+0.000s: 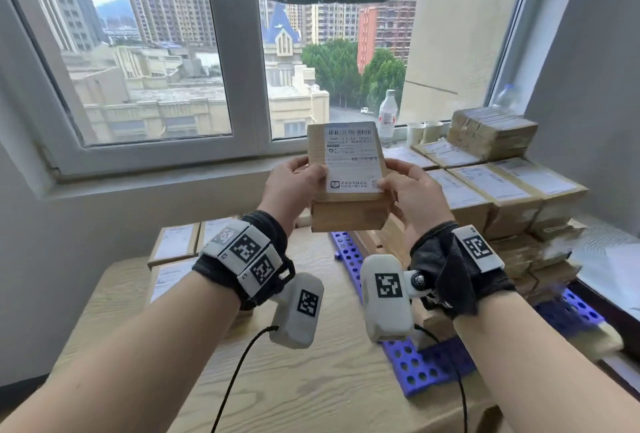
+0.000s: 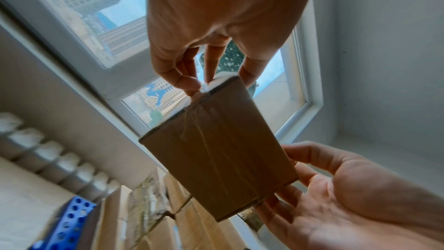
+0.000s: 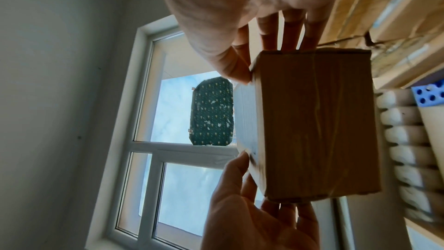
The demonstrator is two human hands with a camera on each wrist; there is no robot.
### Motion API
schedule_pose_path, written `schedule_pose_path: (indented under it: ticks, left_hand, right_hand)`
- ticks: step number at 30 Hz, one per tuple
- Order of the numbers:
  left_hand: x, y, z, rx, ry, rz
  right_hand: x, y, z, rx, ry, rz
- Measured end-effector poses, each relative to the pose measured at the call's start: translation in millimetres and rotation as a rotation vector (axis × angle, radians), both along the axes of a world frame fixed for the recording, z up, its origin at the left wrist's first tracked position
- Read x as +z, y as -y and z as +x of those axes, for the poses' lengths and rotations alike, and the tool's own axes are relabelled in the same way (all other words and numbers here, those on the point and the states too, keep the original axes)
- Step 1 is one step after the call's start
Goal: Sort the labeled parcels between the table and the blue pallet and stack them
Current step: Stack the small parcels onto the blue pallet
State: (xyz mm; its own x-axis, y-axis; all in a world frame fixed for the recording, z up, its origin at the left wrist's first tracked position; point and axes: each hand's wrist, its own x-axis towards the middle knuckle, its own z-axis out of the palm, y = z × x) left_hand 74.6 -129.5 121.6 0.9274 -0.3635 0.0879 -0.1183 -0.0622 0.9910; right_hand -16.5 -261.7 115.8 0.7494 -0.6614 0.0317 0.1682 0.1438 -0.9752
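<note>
I hold a small brown cardboard parcel (image 1: 346, 211) up at chest height, its white shipping label (image 1: 351, 155) facing me. My left hand (image 1: 304, 176) grips its left edge and my right hand (image 1: 398, 185) grips its right edge, thumbs on the label. From below, the left wrist view shows the taped parcel (image 2: 216, 159) between my left hand (image 2: 216, 81) and right hand (image 2: 312, 187). The right wrist view shows the parcel (image 3: 317, 121) held the same way. Below lie the wooden table (image 1: 311, 380) and the blue pallet (image 1: 415, 363).
Several labeled parcels (image 1: 502, 190) are stacked high on the pallet at the right, against the windowsill. A few flat parcels (image 1: 173, 245) lie on the table's far left. A water bottle (image 1: 388, 114) and paper cups (image 1: 424, 131) stand on the sill.
</note>
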Motion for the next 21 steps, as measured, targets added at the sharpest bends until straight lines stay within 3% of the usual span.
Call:
schedule_pose_path:
  ticks: [12, 21]
  left_hand:
    - [39, 131, 35, -0.116, 0.067, -0.079]
    - [44, 214, 72, -0.177, 0.032, 0.027]
  right_hand:
    - [38, 125, 25, -0.130, 0.006, -0.136]
    - [46, 212, 64, -0.160, -0.070, -0.172]
